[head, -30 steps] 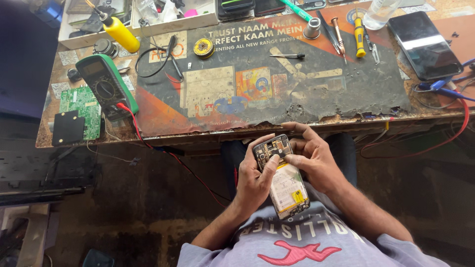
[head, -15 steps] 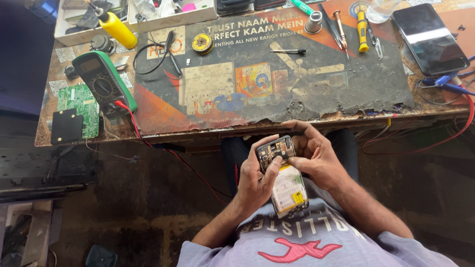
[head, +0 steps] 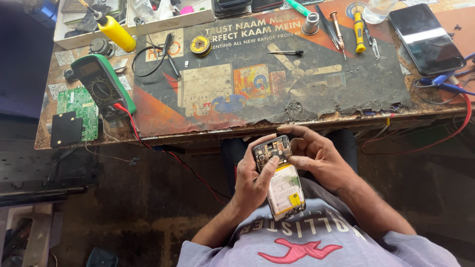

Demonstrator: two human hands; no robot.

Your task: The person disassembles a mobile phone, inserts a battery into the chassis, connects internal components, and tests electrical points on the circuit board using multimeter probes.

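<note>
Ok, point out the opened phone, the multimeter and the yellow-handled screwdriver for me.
opened phone [head: 282, 184], head view, on the pale battery in its open back.
multimeter [head: 103, 89], head view, on its round dial.
yellow-handled screwdriver [head: 358, 30], head view, on the yellow handle.

The scene is seen through a single head-worn camera, aimed steeply downward from above the person's own chest. The hands, left [head: 252, 180] and right [head: 316, 155], are caught close, just below the middle of the frame. The worktop [head: 346, 94] is spread across the upper part, farther off. No second view is provided.
</note>
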